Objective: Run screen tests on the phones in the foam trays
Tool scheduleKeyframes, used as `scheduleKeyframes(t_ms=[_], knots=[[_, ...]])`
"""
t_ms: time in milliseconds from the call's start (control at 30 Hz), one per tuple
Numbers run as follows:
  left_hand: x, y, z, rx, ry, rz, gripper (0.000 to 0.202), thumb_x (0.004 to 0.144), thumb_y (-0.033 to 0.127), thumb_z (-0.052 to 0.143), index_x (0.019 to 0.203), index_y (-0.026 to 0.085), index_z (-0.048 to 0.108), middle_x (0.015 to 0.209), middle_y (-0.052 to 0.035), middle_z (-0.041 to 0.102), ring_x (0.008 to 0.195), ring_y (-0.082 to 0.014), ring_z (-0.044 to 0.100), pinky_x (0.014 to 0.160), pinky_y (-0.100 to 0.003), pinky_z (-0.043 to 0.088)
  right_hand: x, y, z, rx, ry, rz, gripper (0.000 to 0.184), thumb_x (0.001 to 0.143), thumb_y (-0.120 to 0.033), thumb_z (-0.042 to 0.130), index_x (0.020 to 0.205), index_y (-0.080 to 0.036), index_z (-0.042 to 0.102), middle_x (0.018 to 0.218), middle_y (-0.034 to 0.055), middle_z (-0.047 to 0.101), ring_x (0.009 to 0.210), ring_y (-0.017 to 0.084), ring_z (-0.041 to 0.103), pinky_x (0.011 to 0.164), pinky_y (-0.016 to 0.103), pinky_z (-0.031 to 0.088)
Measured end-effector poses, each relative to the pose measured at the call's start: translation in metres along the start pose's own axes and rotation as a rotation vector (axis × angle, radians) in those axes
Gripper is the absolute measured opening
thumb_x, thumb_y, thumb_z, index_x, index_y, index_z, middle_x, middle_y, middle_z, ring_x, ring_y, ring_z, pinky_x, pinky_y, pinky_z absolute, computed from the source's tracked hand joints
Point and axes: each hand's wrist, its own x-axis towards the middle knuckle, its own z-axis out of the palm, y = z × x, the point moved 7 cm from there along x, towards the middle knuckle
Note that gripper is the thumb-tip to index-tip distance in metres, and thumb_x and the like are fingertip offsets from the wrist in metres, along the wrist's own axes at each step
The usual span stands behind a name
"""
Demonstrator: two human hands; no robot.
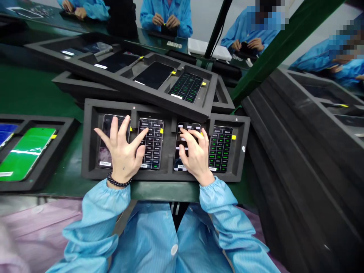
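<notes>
A dark foam tray (90, 151) in front of me holds several phones side by side. My left hand (123, 151) is open with fingers spread, lying over the leftmost phone (105, 151); its thumb touches the second phone (153, 146), which shows a test menu. My right hand (196, 153) rests with fingers apart on the third phone (182, 131), fingertips on its screen. The fourth phone (220, 148) shows green menu rows and is untouched. A bead bracelet sits on my left wrist.
A second foam tray (204, 106) with several phones lies tilted across the back of mine. A tray at left holds a green-lit phone (27, 153). Empty foam trays (298, 151) stack at right. Other workers in blue coats sit across the green bench.
</notes>
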Motion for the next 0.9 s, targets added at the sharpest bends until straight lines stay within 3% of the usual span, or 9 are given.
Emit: scheduleKeyframes(t_ms=[100,233,400,500,700,800,900], knots=[[0.000,0.000,0.006,-0.002,-0.048,0.046,0.044,0.102,0.042,0.042,0.144,0.036,0.056,0.171,0.0035,0.012,0.159,-0.0367,0.006,0.124,-0.072,-0.014,-0.001,-0.001,-0.004,0.006,0.042,0.000,0.025,0.095,-0.017,0.052,0.119,-0.020,0.061,0.120,0.0045,0.075,0.117,0.020,0.061,0.124,0.044,0.033],[0.000,-0.001,0.003,-0.056,-0.037,-0.002,0.046,0.104,0.044,0.034,0.143,0.037,0.057,0.170,0.0090,0.013,0.159,-0.0353,0.010,0.128,-0.065,-0.012,-0.001,0.001,-0.007,-0.004,0.066,0.016,0.025,0.096,-0.017,0.051,0.119,-0.020,0.061,0.122,0.0045,0.074,0.117,0.020,0.061,0.124,0.044,0.033],[-0.001,0.001,-0.005,-0.075,-0.004,-0.059,0.052,0.105,0.049,0.026,0.141,0.032,0.060,0.169,0.0109,0.017,0.158,-0.0349,0.013,0.130,-0.060,-0.008,0.001,0.003,0.002,-0.021,-0.039,0.032,0.034,0.098,-0.019,0.048,0.130,-0.020,0.056,0.123,0.0037,0.074,0.126,0.021,0.058,0.127,0.048,0.027],[-0.001,0.000,-0.006,-0.071,0.005,-0.079,0.053,0.105,0.049,0.026,0.140,0.031,0.061,0.169,0.0114,0.017,0.158,-0.0346,0.013,0.130,-0.059,-0.009,0.001,0.002,0.006,-0.022,-0.085,0.014,0.031,0.099,-0.019,0.046,0.128,-0.019,0.056,0.126,0.0036,0.073,0.130,0.022,0.055,0.128,0.050,0.023],[0.001,-0.008,0.002,-0.035,0.009,-0.089,0.053,0.104,0.048,0.028,0.151,0.033,0.048,0.171,0.0061,0.010,0.159,-0.0349,0.006,0.127,-0.063,-0.012,-0.002,0.003,-0.010,0.000,0.068,0.040,0.027,0.097,-0.017,0.049,0.121,-0.020,0.060,0.123,0.0040,0.074,0.122,0.022,0.059,0.123,0.047,0.032],[0.002,-0.011,0.009,-0.036,-0.018,-0.078,0.053,0.103,0.048,0.033,0.154,0.033,0.044,0.172,0.0018,0.007,0.159,-0.0353,0.002,0.125,-0.069,-0.011,-0.005,0.007,-0.015,-0.021,0.101,0.069,0.030,0.096,-0.016,0.050,0.124,-0.020,0.060,0.112,0.0040,0.077,0.119,0.022,0.060,0.121,0.046,0.034],[0.002,-0.011,0.009,-0.036,-0.036,-0.088,0.052,0.103,0.044,0.037,0.154,0.034,0.043,0.172,0.0020,0.006,0.159,-0.0351,0.003,0.125,-0.067,-0.010,-0.008,0.011,-0.018,-0.033,0.118,0.093,0.030,0.095,-0.014,0.050,0.123,-0.019,0.060,0.108,0.0048,0.077,0.118,0.023,0.060,0.121,0.046,0.034]])
